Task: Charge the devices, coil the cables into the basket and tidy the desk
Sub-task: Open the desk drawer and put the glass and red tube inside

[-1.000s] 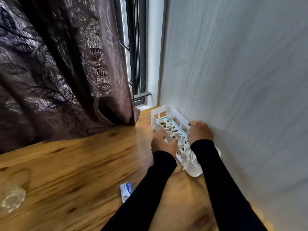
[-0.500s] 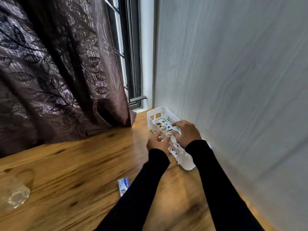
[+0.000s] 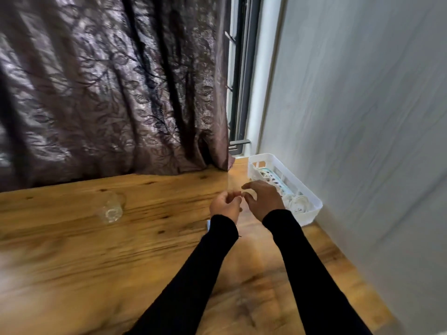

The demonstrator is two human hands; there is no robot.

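A white slotted basket [image 3: 312, 201] stands on the wooden desk [image 3: 121, 250] against the grey wall at the right. Coiled white cables [image 3: 298, 204] lie inside it on something pale green. My left hand [image 3: 226, 205] hovers over the desk left of the basket, fingers loosely curled, holding nothing. My right hand [image 3: 263, 197] is beside it, just in front of the basket's near wall, fingers spread and relaxed, not touching the basket.
A clear drinking glass [image 3: 110, 207] stands on the desk to the left. A small blue-and-white packet [image 3: 208, 224] peeks out beside my left sleeve. A dark patterned curtain [image 3: 108, 93] hangs behind the desk, with a window frame [image 3: 238, 93] beside it.
Both hands have come off the basket and drawn back over the desk. My view has swung left, bringing the glass toward the middle.
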